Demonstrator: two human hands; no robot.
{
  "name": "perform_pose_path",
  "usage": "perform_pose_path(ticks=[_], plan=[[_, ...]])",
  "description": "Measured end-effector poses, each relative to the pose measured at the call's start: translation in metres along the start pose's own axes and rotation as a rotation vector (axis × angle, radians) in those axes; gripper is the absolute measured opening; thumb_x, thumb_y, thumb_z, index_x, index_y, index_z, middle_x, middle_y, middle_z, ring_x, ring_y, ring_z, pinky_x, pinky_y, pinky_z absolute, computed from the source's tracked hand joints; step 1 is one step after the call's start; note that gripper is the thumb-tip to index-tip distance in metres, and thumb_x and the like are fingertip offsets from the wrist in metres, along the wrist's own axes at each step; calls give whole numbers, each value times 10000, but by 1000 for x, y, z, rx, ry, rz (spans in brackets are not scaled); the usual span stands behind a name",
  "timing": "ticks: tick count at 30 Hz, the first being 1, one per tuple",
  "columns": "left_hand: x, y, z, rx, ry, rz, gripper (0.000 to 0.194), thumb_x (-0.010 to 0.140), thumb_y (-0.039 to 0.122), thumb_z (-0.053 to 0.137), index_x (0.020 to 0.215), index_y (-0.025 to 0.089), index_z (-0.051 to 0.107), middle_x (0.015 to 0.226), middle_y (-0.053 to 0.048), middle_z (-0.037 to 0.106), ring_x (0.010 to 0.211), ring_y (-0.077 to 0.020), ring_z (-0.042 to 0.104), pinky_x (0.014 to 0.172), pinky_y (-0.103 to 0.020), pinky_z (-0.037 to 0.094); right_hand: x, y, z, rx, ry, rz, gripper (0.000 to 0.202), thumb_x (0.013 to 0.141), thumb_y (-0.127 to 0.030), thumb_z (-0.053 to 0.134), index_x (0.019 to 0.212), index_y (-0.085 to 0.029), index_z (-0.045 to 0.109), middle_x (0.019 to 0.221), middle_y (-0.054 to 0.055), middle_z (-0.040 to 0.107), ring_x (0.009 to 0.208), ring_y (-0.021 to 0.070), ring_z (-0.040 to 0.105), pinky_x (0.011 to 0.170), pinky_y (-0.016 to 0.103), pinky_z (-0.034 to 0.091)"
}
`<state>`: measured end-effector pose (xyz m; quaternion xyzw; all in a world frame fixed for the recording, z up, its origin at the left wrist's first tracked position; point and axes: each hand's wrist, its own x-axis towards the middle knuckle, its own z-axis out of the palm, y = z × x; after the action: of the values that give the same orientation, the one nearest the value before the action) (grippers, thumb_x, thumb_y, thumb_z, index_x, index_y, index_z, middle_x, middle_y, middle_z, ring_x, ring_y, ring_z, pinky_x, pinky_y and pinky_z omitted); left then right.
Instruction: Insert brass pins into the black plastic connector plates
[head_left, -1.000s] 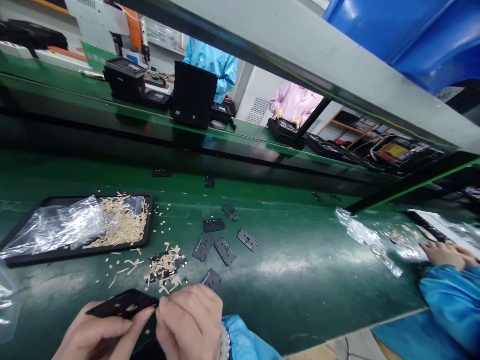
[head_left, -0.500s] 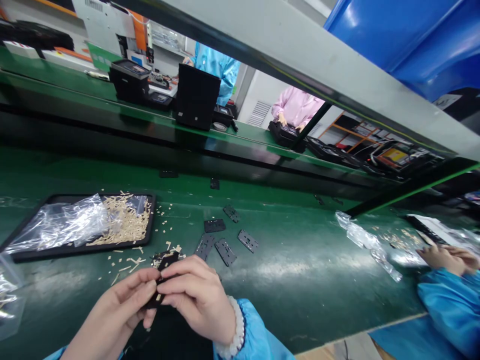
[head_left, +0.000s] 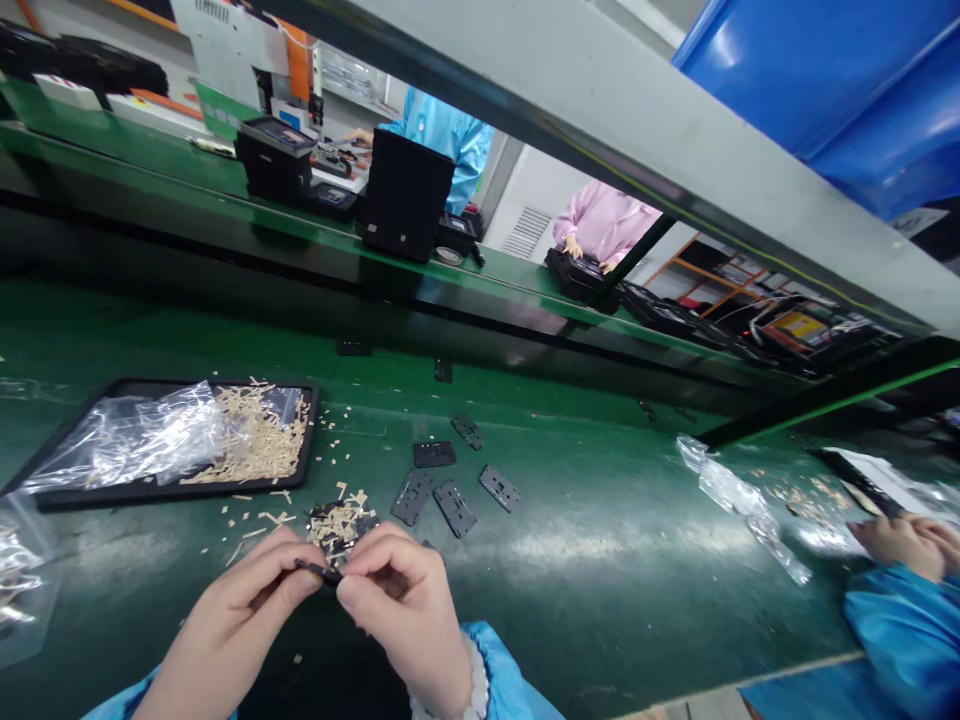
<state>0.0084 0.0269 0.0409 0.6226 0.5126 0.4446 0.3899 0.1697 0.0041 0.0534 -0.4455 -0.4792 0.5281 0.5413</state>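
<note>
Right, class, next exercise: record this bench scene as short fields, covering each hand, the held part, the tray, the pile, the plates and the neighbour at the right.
Left hand: pinching one end of a thin dark part
Right hand: pinching its other end; pale bracelet at the wrist
Held part: seen nearly edge-on, details unclear
Tray: black, with clear plastic and tan strips
Pile: tan and dark bits, just beyond the hands
Dark plates: several, lying on the green bench
Neighbour: blue sleeve, hands close together

left sleeve (head_left: pixel 126 702): blue | right sleeve (head_left: pixel 511 685): glossy blue | right bracelet (head_left: pixel 478 680): white, beaded
</note>
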Motion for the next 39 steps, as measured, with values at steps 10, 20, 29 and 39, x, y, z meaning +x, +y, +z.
perform_pose_path(ticks=[10,20,29,39], plan=[[9,3,-8,68,-131,154,273,811,388,578,583,306,702,612,-2,630,588,-160,650,568,-168,510,2,10,2,426,-73,326,389,530,-384,935,555,-151,625,674,-46,610,366,11,474,356,145,406],[6,-14,-14,109,-254,149,307,887,440,535,646,290,654,690,6,586,638,-160,602,599,-192,486,3,4,-4,423,-142,393,385,513,-374,944,548,-143,638,644,-41,649,411,18,526,387,122,447],[-5,1,-13,196,-274,85,287,947,323,426,732,269,610,785,15,569,727,-145,579,652,-205,462,5,12,-13,413,-190,444,348,428,-237,981,561,-137,675,641,-33,655,447,38,558,391,129,471],[-7,0,-16,279,-339,142,277,979,314,400,795,277,604,828,19,567,714,-124,581,663,-182,462,5,11,-18,361,-262,461,374,446,-293,978,595,-140,671,661,-38,641,470,44,551,429,169,462]])
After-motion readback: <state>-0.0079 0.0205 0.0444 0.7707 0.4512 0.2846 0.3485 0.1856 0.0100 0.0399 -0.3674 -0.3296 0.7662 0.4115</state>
